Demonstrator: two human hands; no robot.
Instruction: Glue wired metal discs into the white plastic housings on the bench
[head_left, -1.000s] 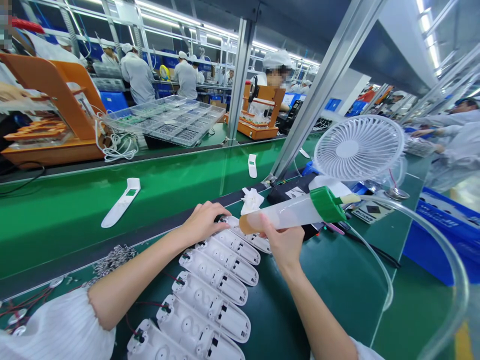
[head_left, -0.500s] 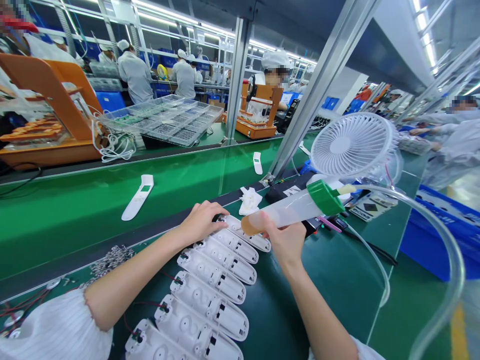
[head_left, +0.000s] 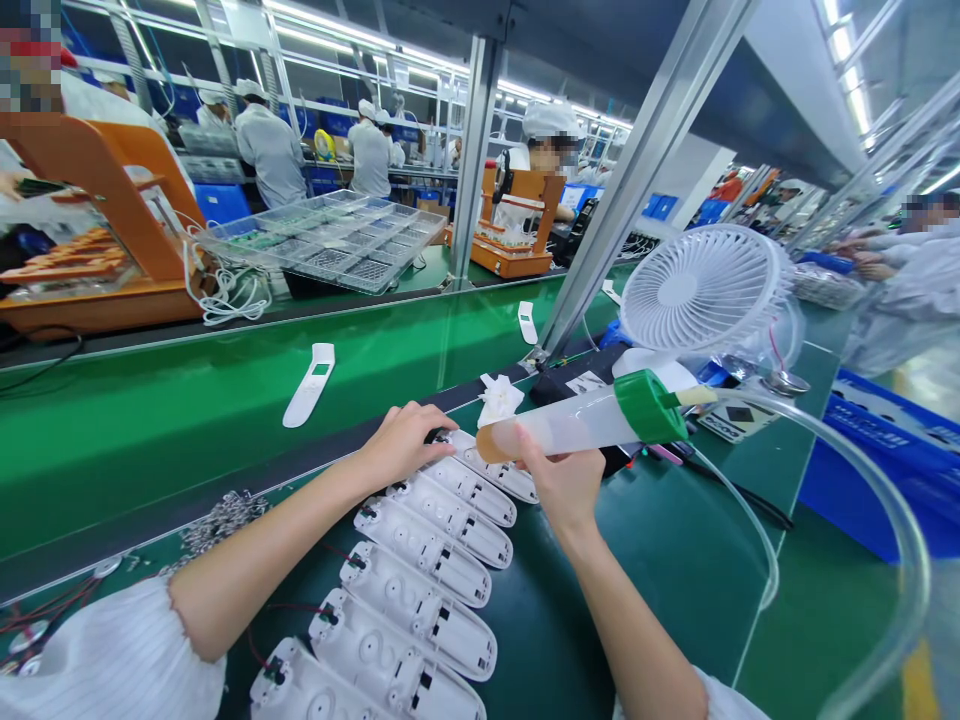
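Note:
My right hand (head_left: 562, 485) is closed around a glue syringe (head_left: 570, 425), a translucent barrel with a green cap (head_left: 649, 405) and a clear hose. The syringe lies tilted, its tan lower end pointing left over the farthest white plastic shell (head_left: 510, 482). At that shell's left end, the fingers of my left hand (head_left: 409, 442) are pinched together on its edge; a small dark patch shows between thumb and forefinger. Several more white plastic shells (head_left: 424, 605) lie open side in a row towards me, some with thin red wires. The syringe's very tip is hard to make out.
A green conveyor belt (head_left: 187, 400) runs behind the bench, carrying white covers (head_left: 309, 390). A crumpled tissue (head_left: 500, 400), a white fan (head_left: 701, 290) and the clear hose (head_left: 892, 490) are nearby. Small metal parts (head_left: 225, 525) lie left. A metal post (head_left: 645, 170) slants overhead. Co-workers sit beyond.
The syringe and my right hand have shifted slightly left, with the hose moving along. The covers on the belt have moved right. My left hand stays in place.

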